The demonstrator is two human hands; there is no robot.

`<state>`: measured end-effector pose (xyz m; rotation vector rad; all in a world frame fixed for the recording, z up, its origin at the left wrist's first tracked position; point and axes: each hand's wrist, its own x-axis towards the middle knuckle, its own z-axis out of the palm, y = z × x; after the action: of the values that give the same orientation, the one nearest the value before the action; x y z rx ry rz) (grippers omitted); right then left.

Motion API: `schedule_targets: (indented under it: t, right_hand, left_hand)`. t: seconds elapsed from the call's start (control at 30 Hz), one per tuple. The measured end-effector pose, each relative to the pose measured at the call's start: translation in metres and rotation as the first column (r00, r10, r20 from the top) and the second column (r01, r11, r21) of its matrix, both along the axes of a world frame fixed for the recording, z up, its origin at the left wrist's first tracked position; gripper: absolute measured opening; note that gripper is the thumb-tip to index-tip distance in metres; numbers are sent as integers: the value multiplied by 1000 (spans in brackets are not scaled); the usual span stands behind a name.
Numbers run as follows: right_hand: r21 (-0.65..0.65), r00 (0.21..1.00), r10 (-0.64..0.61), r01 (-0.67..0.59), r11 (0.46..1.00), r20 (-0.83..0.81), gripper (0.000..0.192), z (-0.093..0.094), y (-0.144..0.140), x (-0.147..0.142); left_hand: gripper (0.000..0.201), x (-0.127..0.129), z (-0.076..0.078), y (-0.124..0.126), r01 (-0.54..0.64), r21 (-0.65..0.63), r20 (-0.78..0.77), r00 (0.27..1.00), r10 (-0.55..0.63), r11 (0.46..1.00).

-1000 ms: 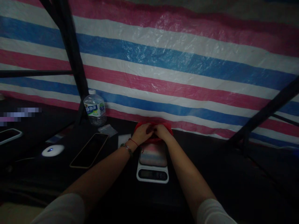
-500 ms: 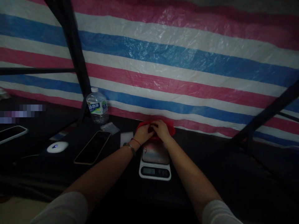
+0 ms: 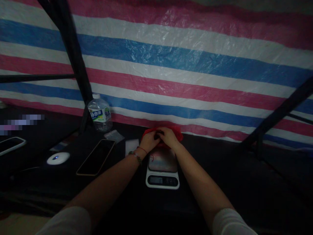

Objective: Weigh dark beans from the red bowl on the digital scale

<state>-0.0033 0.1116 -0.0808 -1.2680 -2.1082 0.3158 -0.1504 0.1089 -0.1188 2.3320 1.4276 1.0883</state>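
My left hand (image 3: 149, 140) and my right hand (image 3: 169, 137) meet over a red plastic bag (image 3: 178, 133) at the far end of a white kitchen scale (image 3: 162, 182). Both are closed, with fingers curled towards each other around a dark gap. What they pinch is too dark to make out. Red plastic shows behind and beside them. The scale's pale top plate lies between my wrists, a small red thread-like mark at its left, and its display faces me. My left wrist wears a red cord and a beaded bracelet.
Left of the scale lie a white card-like piece (image 3: 132, 146), a phone (image 3: 96, 157), a small clear bag (image 3: 114, 136) and a white round device (image 3: 58, 158). A clear bottle (image 3: 99, 112) stands behind them. Striped sheeting (image 3: 171, 85) and dark metal bars (image 3: 73, 58) close off the back.
The view has shifted slightly, so objects at the left sit a little lower and further left. My hands stay together over the red bag, with only slight finger movement.
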Motion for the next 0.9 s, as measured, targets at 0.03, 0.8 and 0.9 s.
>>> schedule_targets:
  t: [0.03,0.8,0.9]
  right_hand:
    - [3,1000,5,-4,1000,-6,30,-1,0,0]
    - [-154,908,-7,79,985,420,37,-3,-8,17]
    - [-134,894,-28,98,986,447,31,-3,-6,17]
  left_hand:
    - [27,0,-1,0,6,1,10,1000,-6,1000]
    - [26,1,3,-2,-56,128,157,987,35,990]
    - [27,1,3,-1,-74,128,164,985,52,989]
